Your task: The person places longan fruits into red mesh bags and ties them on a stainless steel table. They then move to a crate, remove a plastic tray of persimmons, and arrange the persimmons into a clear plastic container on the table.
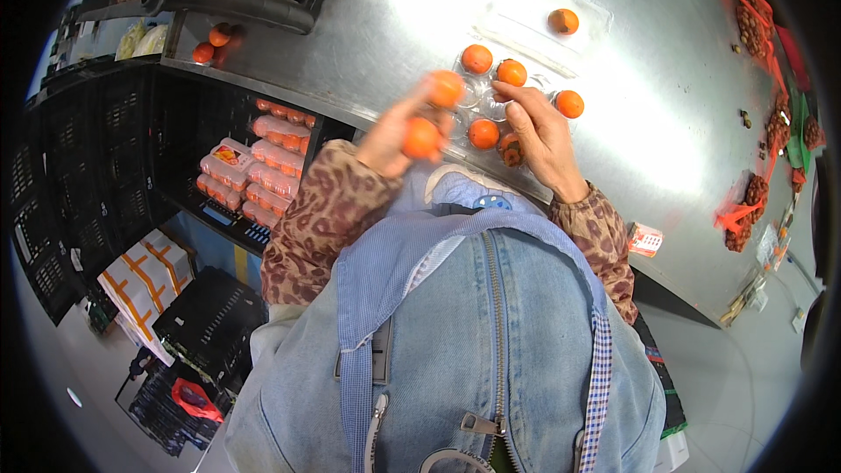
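My left hand, smeared by motion, holds two orange persimmons at the near left of a clear plastic clamshell tray. One persimmon is at its fingertips and the other persimmon lies against the palm side. My right hand hovers over the tray's right part, fingers stretched and apart, nothing seen in them. Several persimmons sit in the tray cups; one brown-topped persimmon is partly hidden beside the right hand. Behind lies the clear lid with a single persimmon on it.
A black crate of persimmons stands at the far left of the metal table, with loose persimmons near it. Packed clamshells fill a crate below. Red net bags lie along the right; a printed card is near the edge.
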The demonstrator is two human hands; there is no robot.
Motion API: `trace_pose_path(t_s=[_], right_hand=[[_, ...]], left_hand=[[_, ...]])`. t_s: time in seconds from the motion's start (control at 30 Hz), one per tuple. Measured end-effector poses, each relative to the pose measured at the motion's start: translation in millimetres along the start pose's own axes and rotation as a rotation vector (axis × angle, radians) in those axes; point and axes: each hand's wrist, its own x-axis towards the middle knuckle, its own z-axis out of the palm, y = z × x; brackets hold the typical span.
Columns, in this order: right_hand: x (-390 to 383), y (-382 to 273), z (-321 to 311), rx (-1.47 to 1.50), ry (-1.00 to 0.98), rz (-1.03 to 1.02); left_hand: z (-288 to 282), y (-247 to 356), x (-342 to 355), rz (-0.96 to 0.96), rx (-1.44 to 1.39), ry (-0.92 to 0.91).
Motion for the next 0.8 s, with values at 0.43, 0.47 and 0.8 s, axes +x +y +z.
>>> trace_pose_path(t_s=[0.43,0.47,0.8], right_hand=[[-4,13,10,-0.871,-0.047,-0.395],[-3,14,10,-0.864,-0.046,-0.403],[-8,-2,-3,-0.069,0.046,-0.164]], left_hand=[[-192,87,5,0.298,-0.689,0.32],[-184,86,4,0.257,-0.66,0.256],[-26,16,1,0.028,0.417,0.0]])
